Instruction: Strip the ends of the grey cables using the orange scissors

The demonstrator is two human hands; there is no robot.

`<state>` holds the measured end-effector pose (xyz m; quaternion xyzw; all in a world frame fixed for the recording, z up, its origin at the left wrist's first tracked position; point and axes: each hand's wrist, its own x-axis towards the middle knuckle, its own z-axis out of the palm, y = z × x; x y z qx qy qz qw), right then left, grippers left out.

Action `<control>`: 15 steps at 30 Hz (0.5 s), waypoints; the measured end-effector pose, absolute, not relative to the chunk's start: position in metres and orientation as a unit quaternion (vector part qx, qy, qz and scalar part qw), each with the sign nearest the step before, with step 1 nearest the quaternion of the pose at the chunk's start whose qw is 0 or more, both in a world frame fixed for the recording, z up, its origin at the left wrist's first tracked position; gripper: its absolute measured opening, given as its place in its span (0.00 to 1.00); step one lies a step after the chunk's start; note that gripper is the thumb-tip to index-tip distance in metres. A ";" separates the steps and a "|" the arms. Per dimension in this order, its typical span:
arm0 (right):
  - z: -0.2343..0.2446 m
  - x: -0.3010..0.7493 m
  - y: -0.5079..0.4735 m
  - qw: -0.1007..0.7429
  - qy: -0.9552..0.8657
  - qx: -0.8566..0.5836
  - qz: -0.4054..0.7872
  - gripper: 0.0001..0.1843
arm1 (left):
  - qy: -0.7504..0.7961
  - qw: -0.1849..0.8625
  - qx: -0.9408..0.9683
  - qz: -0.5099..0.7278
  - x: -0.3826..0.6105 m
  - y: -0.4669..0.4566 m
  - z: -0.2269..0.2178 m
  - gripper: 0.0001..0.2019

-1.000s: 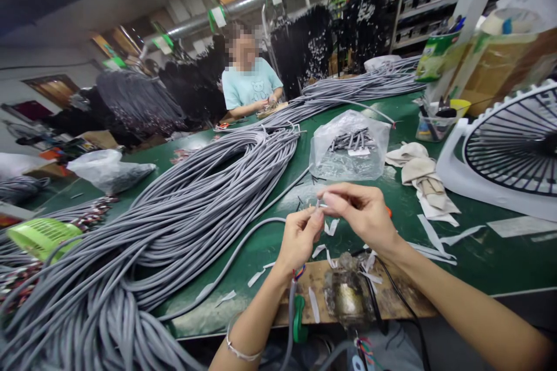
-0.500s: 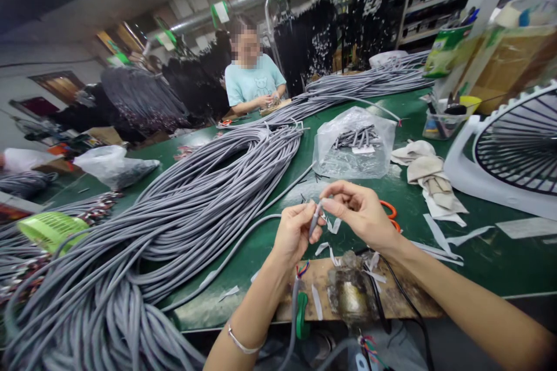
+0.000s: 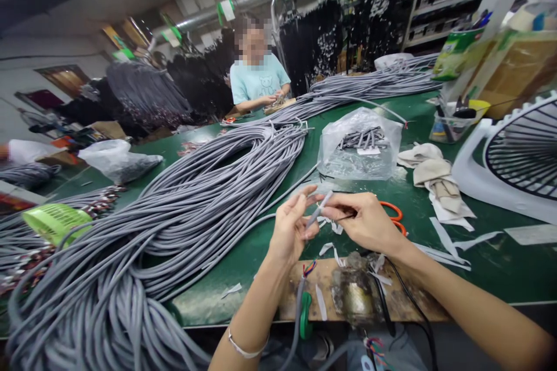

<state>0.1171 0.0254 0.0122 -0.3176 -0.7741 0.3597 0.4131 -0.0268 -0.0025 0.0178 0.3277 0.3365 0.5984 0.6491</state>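
Over the bench my left hand (image 3: 289,225) and my right hand (image 3: 364,219) meet at a short grey tube-like piece (image 3: 321,208), which slants up to the right. My left hand has its fingers curled about the lower part. With thumb and fingertips, my right hand pinches the same piece near its upper end. Whether a wire runs through it I cannot make out. Orange-handled scissors (image 3: 395,217) lie just behind my right hand. Below my hands, a grey cable (image 3: 299,307) with coloured bare-ended wires hangs at a wooden board (image 3: 289,301).
Large coils of grey cable (image 3: 209,203) cover the left side. A clear bag (image 3: 363,156) of short grey pieces lies ahead. Cloths (image 3: 435,171), a white fan (image 3: 483,171) and tape strips (image 3: 444,237) are on the right. A metal device (image 3: 353,295) sits on the board. A co-worker (image 3: 260,78) sits opposite.
My right hand has come down slightly and its fingers have curled in closer. The fingers of my left hand have shifted along the grey piece, which shows more of its length. The view has shifted a little.
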 end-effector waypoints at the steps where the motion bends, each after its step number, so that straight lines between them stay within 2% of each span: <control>1: 0.011 0.118 0.026 0.400 -0.777 -0.317 0.368 0.10 | 0.329 0.637 0.341 0.608 -0.031 -0.004 0.020 0.17; 3: 0.010 0.119 0.029 0.388 -0.776 -0.333 0.370 0.11 | 0.319 0.614 0.363 0.624 -0.039 -0.006 0.024 0.16; 5: 0.011 0.122 0.031 0.423 -0.747 -0.364 0.362 0.10 | 0.325 0.594 0.385 0.626 -0.044 -0.009 0.024 0.14; 8: 0.016 0.124 0.029 0.490 -0.693 -0.365 0.382 0.09 | 0.372 0.583 0.445 0.569 -0.041 -0.012 0.021 0.14; 10: 0.019 0.124 0.026 0.498 -0.693 -0.329 0.404 0.09 | 0.402 0.562 0.503 0.519 -0.035 -0.015 0.018 0.16; 12: 0.021 0.122 0.024 0.485 -0.698 -0.304 0.430 0.09 | 0.424 0.506 0.563 0.497 -0.031 -0.017 0.016 0.16; 15: 0.023 0.121 0.023 0.452 -0.685 -0.299 0.487 0.10 | 0.428 0.367 0.653 0.506 -0.029 -0.020 0.017 0.12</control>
